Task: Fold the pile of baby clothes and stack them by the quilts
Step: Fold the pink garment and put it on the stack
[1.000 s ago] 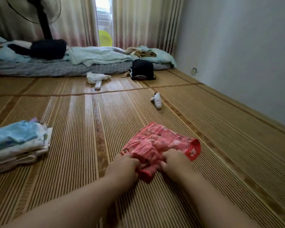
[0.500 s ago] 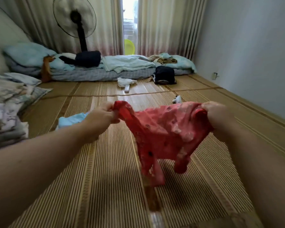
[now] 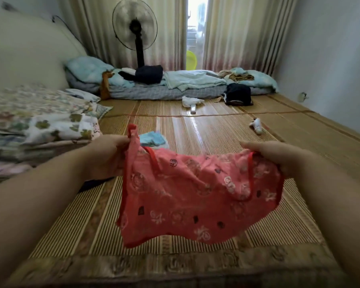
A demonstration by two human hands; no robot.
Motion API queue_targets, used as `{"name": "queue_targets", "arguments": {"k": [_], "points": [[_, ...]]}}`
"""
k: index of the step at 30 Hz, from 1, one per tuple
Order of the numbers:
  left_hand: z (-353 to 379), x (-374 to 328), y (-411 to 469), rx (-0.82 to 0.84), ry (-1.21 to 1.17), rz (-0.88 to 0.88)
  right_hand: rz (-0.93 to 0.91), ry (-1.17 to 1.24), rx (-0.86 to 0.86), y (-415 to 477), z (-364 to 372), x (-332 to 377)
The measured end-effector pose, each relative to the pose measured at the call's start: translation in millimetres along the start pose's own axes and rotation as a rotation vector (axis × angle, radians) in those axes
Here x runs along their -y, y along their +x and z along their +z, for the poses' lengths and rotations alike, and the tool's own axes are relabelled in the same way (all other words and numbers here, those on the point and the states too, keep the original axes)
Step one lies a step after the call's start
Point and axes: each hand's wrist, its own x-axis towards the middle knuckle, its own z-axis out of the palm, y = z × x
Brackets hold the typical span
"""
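Observation:
A red patterned baby garment point(image 3: 195, 196) hangs spread out in the air above the bamboo mat point(image 3: 206, 129). My left hand point(image 3: 108, 154) pinches its upper left corner and my right hand point(image 3: 279, 154) grips its upper right corner. Behind the garment, a stack of folded baby clothes point(image 3: 153, 139) with a light blue piece on top lies on the mat, partly hidden. To the left lies a pile of floral quilts point(image 3: 40, 121).
A thin mattress point(image 3: 175, 90) with blue bedding runs along the far curtains, with a standing fan point(image 3: 135, 30) behind it. A black bag point(image 3: 237, 94), white cloth point(image 3: 189, 100) and small white toy point(image 3: 257, 125) lie on the mat. A wall stands on the right.
The garment went from bunched on the mat to lifted and stretched wide between both hands. My view has risen and turned left, bringing the quilts into sight.

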Motion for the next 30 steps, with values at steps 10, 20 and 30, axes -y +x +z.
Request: {"name": "queue_targets", "arguments": {"k": [10, 20, 30], "points": [[-6, 50, 21, 0.121, -0.398, -0.055, -0.078, 0.238, 0.456, 60, 15, -43], [0, 133, 91, -0.349, 0.329, -0.384, 0.086, -0.333, -0.072, 139, 53, -97], [-3, 147, 89, -0.378, 0.79, -0.239, -0.422, -0.981, 0.042, 150, 117, -82]]}}
